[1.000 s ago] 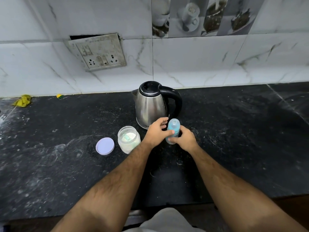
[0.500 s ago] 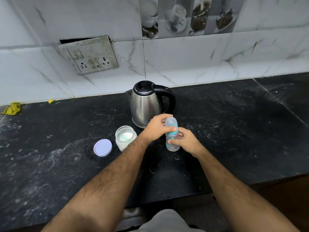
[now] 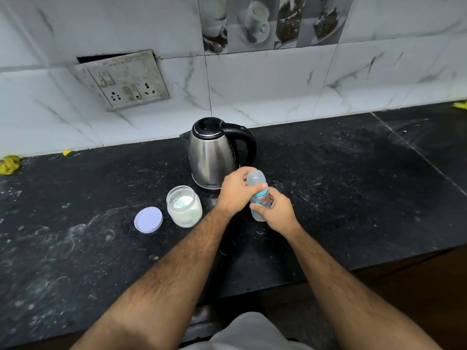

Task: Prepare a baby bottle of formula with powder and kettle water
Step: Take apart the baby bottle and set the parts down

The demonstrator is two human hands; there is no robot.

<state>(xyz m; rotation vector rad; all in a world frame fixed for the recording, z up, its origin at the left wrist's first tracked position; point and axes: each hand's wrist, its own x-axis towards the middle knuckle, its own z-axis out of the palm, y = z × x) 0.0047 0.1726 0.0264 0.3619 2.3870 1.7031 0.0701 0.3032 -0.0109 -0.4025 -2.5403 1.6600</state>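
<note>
Both bare forearms reach out over the speckled black stone counter (image 3: 353, 198), and the right hand (image 3: 276, 212) wraps its fingers around the lower body of a small clear plastic baby bottle (image 3: 260, 207) with teal printing, tilted slightly. The left hand (image 3: 236, 192) clamps over the domed translucent cap and teal collar on top. Just left sits an open frosted jar of white formula powder (image 3: 184, 207) with a teal scoop inside, its pale round lid (image 3: 148, 219) flat beside it. Behind stands a brushed-steel kettle (image 3: 214, 157), black handle, "MISTON" near its base. A grimy socket plate (image 3: 122, 79) hangs on the marble-look tiles.
</note>
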